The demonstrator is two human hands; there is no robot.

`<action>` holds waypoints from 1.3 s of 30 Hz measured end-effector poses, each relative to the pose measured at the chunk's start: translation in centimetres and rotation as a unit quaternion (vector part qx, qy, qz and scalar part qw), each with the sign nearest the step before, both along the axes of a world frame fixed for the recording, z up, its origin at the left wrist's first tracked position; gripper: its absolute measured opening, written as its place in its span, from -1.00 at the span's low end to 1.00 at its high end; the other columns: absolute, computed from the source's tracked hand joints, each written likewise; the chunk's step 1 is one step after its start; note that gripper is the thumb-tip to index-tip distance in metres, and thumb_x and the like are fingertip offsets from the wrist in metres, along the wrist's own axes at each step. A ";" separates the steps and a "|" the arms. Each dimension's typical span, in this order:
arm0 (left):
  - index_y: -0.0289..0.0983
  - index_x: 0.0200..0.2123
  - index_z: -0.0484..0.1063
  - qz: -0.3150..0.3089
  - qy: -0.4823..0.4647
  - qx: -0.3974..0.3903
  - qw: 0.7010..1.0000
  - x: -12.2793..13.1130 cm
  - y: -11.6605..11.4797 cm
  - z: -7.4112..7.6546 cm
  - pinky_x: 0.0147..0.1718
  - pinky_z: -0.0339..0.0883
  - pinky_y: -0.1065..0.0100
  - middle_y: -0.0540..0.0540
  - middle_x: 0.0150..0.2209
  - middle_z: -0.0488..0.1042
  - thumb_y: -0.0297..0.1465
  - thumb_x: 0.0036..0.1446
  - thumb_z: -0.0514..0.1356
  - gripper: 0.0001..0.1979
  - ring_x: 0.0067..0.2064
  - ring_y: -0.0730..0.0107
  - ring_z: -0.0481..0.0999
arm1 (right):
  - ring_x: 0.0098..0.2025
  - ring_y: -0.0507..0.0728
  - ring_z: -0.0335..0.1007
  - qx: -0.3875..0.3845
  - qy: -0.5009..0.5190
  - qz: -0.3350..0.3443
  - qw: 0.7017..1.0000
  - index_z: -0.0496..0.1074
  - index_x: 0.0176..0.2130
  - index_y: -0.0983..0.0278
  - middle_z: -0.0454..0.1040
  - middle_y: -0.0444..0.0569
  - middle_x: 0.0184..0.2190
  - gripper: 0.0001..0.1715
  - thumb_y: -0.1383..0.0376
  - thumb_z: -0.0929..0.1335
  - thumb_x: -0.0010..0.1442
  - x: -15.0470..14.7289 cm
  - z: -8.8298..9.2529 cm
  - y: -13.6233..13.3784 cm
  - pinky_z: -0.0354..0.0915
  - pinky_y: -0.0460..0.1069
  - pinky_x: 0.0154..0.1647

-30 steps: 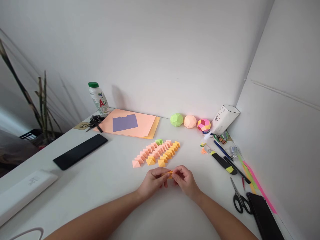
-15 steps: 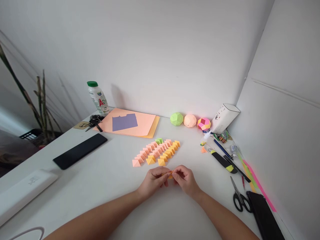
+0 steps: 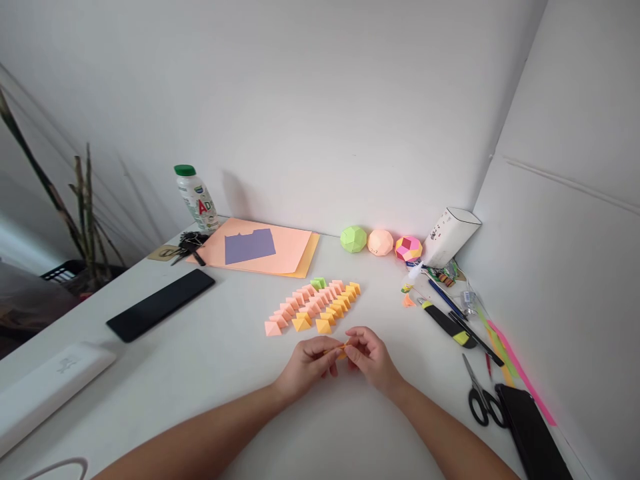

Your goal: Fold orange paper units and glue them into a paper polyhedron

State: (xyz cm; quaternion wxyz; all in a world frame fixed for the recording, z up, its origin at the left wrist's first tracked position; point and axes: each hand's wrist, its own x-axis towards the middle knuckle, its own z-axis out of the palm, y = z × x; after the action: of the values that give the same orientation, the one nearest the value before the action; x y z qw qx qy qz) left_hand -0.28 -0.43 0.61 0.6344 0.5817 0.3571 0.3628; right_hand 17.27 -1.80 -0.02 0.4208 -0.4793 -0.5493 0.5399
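Between my two hands is a small orange folded paper piece (image 3: 343, 351), mostly covered by my fingers. My left hand (image 3: 311, 360) pinches its left side with thumb and forefinger. On the other side my right hand (image 3: 370, 358) grips it, also with thumb and fingertips. Just beyond the hands, slanting rows of folded paper units lie on the white table (image 3: 225, 373): pink paper units (image 3: 310, 303), orange paper units (image 3: 337, 308) and a few green paper units (image 3: 318, 283) at the far end.
Green (image 3: 353, 239), peach (image 3: 381, 243) and multicoloured (image 3: 409, 249) paper balls line the wall. To the right lie a utility knife (image 3: 447, 323), scissors (image 3: 481, 397) and a black phone (image 3: 534, 430). Leftward are paper sheets (image 3: 295, 247), a bottle (image 3: 197, 200) and a black flat slab (image 3: 161, 305).
My hands stay in almost the same place around the orange paper piece. The fingers of my right hand have shifted slightly upward.
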 end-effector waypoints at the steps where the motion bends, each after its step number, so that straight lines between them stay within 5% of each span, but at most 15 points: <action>1: -0.28 -0.34 0.53 -0.001 0.000 0.001 1.000 0.0 0.0 0.0 -0.57 0.24 0.44 -0.10 -0.39 0.48 -0.22 0.10 0.14 -0.73 -0.52 0.48 0.38 | -0.53 -0.02 0.29 0.002 -0.004 0.005 1.000 0.34 -0.21 0.23 0.37 -0.17 -0.47 -0.74 0.15 0.36 0.11 0.0 0.0 0.0 0.27 -0.09 -0.50; 15: -0.27 -0.30 0.56 0.004 0.039 -0.001 0.999 0.3 -0.3 0.1 -0.53 0.23 0.43 -0.07 -0.46 0.49 -0.18 0.13 0.09 -0.66 -0.54 0.48 0.35 | -0.58 -0.01 0.28 0.038 -0.043 -0.012 0.998 0.40 -0.46 0.30 0.37 -0.14 -0.56 -0.78 0.19 0.37 0.09 -0.4 0.5 -0.3 0.23 -0.11 -0.58; 39: -0.31 -0.49 0.46 0.003 0.043 -0.016 0.999 0.2 -0.2 -0.1 -0.54 0.18 0.43 0.01 -0.60 0.37 -0.20 0.12 0.09 -0.67 -0.55 0.47 0.34 | -0.57 -0.03 0.16 0.071 -0.093 0.025 0.993 0.31 -0.46 0.29 0.31 -0.16 -0.58 -0.78 0.21 0.31 0.14 -0.2 -0.1 -0.1 0.12 -0.12 -0.57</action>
State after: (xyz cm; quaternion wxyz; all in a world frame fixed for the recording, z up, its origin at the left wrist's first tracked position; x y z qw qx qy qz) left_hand -0.04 -0.61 0.49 0.6267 0.5855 0.3914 0.3335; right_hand 17.09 -1.93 -0.08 0.3869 -0.4826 -0.6347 0.4632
